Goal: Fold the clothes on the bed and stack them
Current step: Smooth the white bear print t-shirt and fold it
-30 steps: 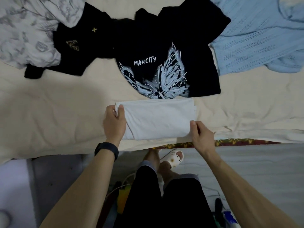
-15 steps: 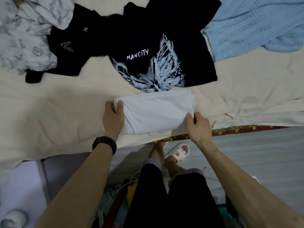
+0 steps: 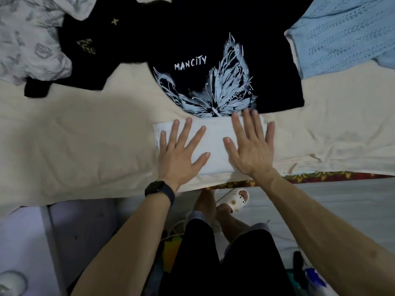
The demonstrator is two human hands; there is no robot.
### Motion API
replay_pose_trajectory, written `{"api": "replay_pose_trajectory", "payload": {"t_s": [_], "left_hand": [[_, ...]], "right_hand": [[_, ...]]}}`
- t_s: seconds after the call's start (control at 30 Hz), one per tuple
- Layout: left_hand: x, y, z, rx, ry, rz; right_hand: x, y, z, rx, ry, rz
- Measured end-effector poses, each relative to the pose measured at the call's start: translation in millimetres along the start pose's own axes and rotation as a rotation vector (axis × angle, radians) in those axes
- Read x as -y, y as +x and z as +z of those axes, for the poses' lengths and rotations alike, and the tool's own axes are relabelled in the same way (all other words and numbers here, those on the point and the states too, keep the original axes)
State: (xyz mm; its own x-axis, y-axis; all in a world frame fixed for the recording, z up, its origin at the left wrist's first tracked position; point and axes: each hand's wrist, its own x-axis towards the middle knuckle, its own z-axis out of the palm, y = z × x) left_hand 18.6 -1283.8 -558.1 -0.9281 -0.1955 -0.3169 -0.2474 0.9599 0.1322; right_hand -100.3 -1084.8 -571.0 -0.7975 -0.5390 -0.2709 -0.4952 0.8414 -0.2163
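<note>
Pressing down on the folded white garment [image 3: 215, 135] at the near edge of the bed [image 3: 85, 142], with the left grip [image 3: 181, 154] laid palm-down over its left half and the right grip [image 3: 250, 150] over its right half; fingers of both straight and fanned apart, nothing pinched or curled round. Half a second ago, pinching the two short ends of that same rectangle; since then, let go of the ends and moved inward on top, so no longer shaping the fold but flattening it. Seems to reach the far edge with the right grip and possibly to brush the hem of the black butterfly T-shirt [image 3: 213, 60] just beyond, though hard to tell from this angle. Judging by that, done with folding this piece; only smoothing left, then setting it down as the base of a stack, with no stack in sight yet. Still to fold: the black butterfly T-shirt, a second black top [image 3: 89, 50] to its left, a grey-patterned white garment [image 3: 27, 39] at the far left lying partly over that top, and a pale blue knit [image 3: 342, 39] at the far right; so early in the task.
</note>
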Motion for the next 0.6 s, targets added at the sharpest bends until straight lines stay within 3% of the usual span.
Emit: {"api": "replay_pose_trajectory", "payload": {"t_s": [0.17,0.3,0.43,0.53,0.6], "left_hand": [[25,8,7,-0.014,-0.071,-0.031],[32,-9,-18,-0.090,-0.153,-0.368],[19,-27,-43,-0.207,-0.664,-0.775],[20,-17,-50,-0.064,-0.984,-1.098],[31,-9,-51,0.018,-1.151,-1.114]], "right_hand": [[0,5,8,-0.008,-0.009,0.086],[-15,-17,-21,0.000,0.105,0.342],[-15,-37,-45,-0.040,0.440,0.530],[-10,-28,-54,0.057,0.697,0.679],[-10,-19,-57,0.095,0.747,0.702]]}}
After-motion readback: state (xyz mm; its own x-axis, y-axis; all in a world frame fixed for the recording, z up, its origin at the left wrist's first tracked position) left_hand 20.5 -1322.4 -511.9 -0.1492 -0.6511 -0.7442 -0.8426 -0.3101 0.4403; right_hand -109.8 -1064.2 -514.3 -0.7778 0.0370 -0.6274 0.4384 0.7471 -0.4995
